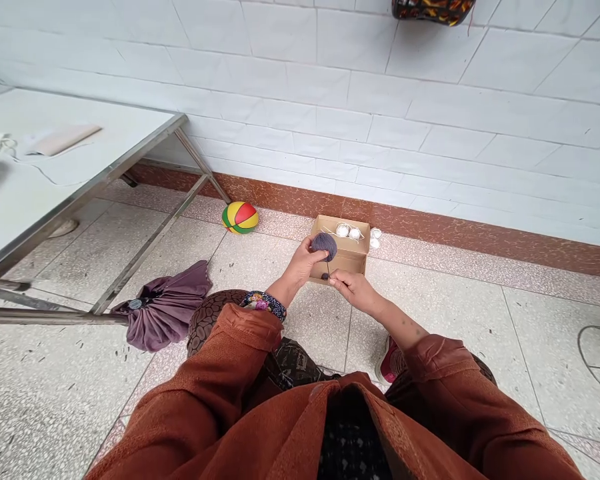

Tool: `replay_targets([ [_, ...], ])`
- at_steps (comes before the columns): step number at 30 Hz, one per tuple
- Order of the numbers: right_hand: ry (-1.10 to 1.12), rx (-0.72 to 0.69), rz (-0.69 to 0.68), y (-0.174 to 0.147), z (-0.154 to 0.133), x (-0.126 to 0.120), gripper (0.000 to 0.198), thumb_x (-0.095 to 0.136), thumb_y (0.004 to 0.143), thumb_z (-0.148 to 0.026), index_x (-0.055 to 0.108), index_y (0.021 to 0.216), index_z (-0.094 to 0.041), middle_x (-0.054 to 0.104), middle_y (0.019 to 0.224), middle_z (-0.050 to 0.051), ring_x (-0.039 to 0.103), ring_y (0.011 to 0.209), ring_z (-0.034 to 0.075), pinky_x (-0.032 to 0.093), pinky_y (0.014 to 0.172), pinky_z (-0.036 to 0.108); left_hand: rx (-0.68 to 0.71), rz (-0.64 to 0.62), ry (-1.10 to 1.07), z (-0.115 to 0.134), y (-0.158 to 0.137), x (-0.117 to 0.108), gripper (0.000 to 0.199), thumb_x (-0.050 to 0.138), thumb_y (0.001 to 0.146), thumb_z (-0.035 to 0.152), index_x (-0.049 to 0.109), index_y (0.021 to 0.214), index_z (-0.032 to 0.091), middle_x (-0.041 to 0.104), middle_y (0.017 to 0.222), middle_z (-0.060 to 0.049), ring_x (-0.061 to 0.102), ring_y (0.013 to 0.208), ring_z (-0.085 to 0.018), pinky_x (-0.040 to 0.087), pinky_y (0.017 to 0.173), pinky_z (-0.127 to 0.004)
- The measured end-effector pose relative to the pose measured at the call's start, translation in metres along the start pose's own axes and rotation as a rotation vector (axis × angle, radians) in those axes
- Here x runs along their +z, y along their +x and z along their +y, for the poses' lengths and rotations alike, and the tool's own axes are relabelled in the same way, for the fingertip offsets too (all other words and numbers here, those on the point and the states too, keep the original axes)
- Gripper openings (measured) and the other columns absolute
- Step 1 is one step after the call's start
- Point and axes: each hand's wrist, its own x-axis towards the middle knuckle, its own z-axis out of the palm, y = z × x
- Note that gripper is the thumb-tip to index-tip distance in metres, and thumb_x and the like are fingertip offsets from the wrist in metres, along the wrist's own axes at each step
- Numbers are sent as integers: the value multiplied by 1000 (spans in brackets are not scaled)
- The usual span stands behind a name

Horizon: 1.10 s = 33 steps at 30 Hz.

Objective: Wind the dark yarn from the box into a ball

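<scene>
In the head view, the grip of the left hand [300, 265] is closed around a grey-purple yarn ball [323, 244], above an open cardboard box [350, 263] (white balls [349, 231] lie in its far part); the right hand [354, 289] pinches a dark strand [329, 268].

The floor [435, 320] holds a box [354, 261], ball [241, 218] and purple cloth [173, 308].
</scene>
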Motion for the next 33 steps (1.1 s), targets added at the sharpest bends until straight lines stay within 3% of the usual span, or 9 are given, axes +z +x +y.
replay_targets([
  [4, 34, -52, 80, 0, -14, -20, 33, 45, 100, -46, 65, 89, -22, 66, 80, 3, 61, 73, 17, 49, 73, 30, -1, -52, 139, -1, -2, 0, 54, 77, 57, 15, 62, 108, 17, 66, 103, -4, 59, 98, -20, 43, 94, -34],
  [9, 47, -22, 367, 7, -7, -48, 29, 51, 98, -45, 66, 88, -22, 69, 84, 4, 63, 78, 19, 49, 74, 32, -86, -329, 245, -1, -11, 5, 53, 77, 61, 17, 62, 112, 17, 65, 104, -4, 59, 99, -20, 42, 94, -36],
  [12, 36, 3, 473, 14, 6, -54, 30, 53, 96, -46, 65, 83, -22, 67, 81, 3, 61, 77, 18, 48, 75, 31, -141, -506, 185, -1, -17, 7, 60, 80, 63, 20, 61, 121, 18, 66, 108, -7, 59, 103, -23, 42, 94, -37],
  [16, 27, 107, 463, 18, 25, -42, 31, 52, 96, -46, 62, 80, -22, 64, 77, 2, 59, 73, 18, 47, 72, 30, -93, -635, -17, 2, -22, 10, 72, 84, 62, 21, 60, 129, 24, 61, 129, -10, 55, 119, -27, 40, 98, -38],
  [21, -7, 226, 302, 11, 39, -12, 21, 47, 95, -35, 63, 89, -22, 67, 79, 3, 61, 74, 20, 47, 70, 30, -114, -464, -135, 2, -17, 8, 56, 81, 64, 22, 65, 118, 19, 66, 114, -8, 60, 105, -22, 43, 92, -33],
  [24, -64, 157, 154, 6, 31, -2, 19, 47, 96, -33, 63, 93, -22, 68, 85, 4, 64, 79, 21, 48, 74, 31, -84, -274, -111, 0, -7, 3, 47, 78, 62, 20, 66, 107, 16, 67, 101, -5, 60, 95, -18, 44, 89, -31],
  [28, -75, -29, -22, 1, 4, -4, 26, 44, 101, -36, 60, 87, -21, 64, 79, 2, 60, 72, 17, 47, 71, 29, -21, -79, 71, -2, 0, -1, 51, 75, 58, 18, 63, 107, 16, 66, 100, -3, 59, 96, -19, 44, 91, -32],
  [30, -38, -111, -32, 0, -8, -12, 26, 46, 101, -37, 60, 86, -21, 62, 76, 1, 59, 69, 15, 46, 69, 27, -1, -67, 187, -2, 0, -1, 55, 74, 57, 17, 62, 111, 16, 65, 104, -4, 59, 98, -20, 43, 92, -33],
  [33, 12, -142, 91, 1, -18, -27, 24, 50, 99, -37, 63, 88, -21, 64, 77, 1, 59, 69, 15, 47, 68, 27, 7, -138, 309, -4, -3, 0, 62, 74, 58, 16, 59, 118, 17, 65, 111, -6, 58, 101, -21, 43, 94, -36],
])
